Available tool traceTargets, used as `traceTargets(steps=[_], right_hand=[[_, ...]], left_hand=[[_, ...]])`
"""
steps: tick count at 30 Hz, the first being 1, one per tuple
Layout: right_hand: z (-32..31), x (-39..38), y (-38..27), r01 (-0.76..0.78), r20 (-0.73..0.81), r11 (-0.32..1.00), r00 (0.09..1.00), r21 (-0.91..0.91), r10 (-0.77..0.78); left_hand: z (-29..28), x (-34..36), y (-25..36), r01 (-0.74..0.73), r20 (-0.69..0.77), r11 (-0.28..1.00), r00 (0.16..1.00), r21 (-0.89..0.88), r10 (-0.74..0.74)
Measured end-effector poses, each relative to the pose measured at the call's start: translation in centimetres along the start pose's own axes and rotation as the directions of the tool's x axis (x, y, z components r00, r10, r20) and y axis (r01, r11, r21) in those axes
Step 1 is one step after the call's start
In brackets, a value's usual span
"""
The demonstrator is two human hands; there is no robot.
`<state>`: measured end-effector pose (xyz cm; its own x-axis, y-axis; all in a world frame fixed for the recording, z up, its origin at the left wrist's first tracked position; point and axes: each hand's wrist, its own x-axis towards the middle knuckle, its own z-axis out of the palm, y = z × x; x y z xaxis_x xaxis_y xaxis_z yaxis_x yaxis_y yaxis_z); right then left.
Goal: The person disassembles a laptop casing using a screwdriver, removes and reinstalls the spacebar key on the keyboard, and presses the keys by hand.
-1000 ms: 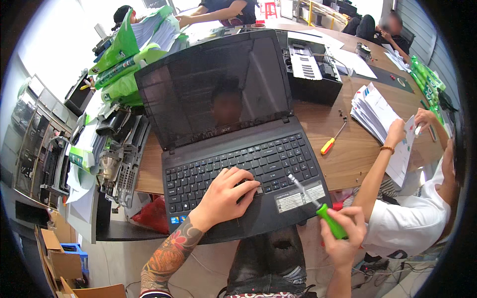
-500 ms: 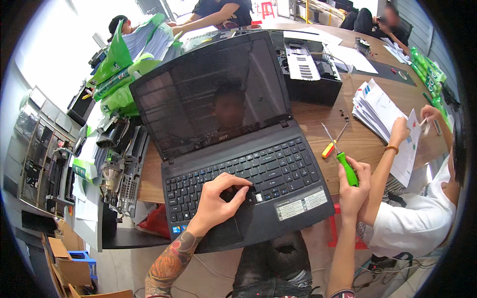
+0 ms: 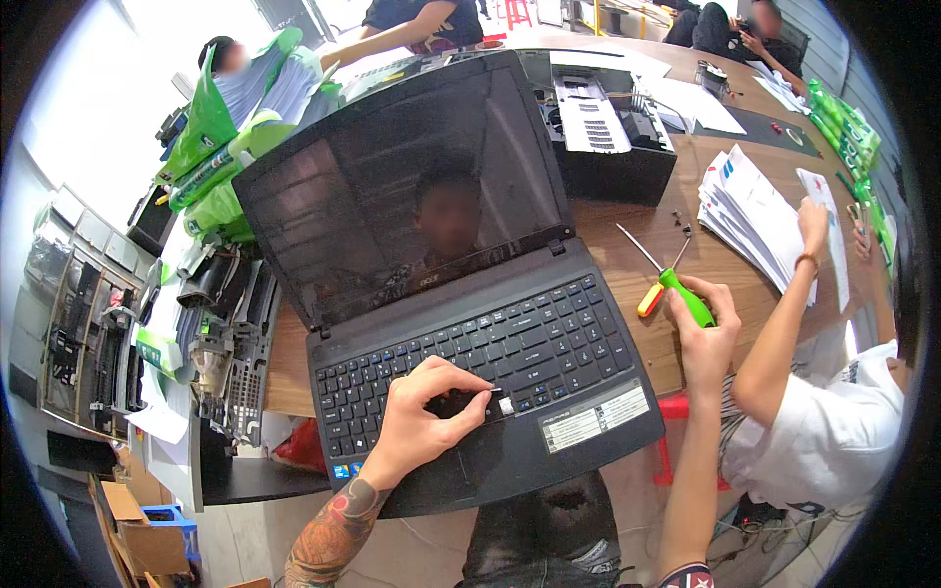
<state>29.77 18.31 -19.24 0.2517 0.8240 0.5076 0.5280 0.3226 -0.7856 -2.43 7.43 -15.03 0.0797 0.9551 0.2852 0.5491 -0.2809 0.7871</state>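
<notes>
Worktop (image 3: 610, 218): brown wood-grain, broad, running to the far side. Wall (image 3: 851, 69), far right: grey, ribbed. Floor (image 3: 235, 537): pale grey, below the worktop. Red stool (image 3: 517, 12), beyond the worktop's far edge. Cardboard boxes (image 3: 147, 544), lower left. Light: strong white, washing out upper left.

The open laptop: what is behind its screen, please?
Past the right edge of the screen, a black box stands on the table; past the left edge, green bags and white papers show. What lies directly behind the screen is covered and cannot be seen.
</notes>
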Motion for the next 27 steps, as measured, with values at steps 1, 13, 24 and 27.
traceTargets(steps=[1, 13, 24, 27], right_hand=[[-0.2, -0.2, 0.5, -0.018, -0.001, 1.000, 1.000, -0.001, 0.018], [-0.3, -0.7, 0.3, 0.029, -0.002, 0.995, 1.000, -0.098, -0.029], [-0.4, -0.9, 0.0, 0.036, 0.005, 0.989, 0.999, -0.145, -0.035], [-0.3, -1.0, 0.2, 0.041, 0.009, 0.988, 0.999, -0.150, -0.040]], left_hand=[[0.0, 0.1, -0.1, -0.057, -0.001, 0.998, 0.998, 0.003, 0.057], [-0.2, 0.1, 0.4, 0.173, 0.000, 0.984, 0.985, -0.031, -0.173], [-0.3, 0.0, 0.3, 0.201, -0.001, 0.978, 0.980, -0.057, -0.201], [-0.2, -0.1, 0.4, 0.181, -0.015, 0.982, 0.983, -0.053, -0.182]])
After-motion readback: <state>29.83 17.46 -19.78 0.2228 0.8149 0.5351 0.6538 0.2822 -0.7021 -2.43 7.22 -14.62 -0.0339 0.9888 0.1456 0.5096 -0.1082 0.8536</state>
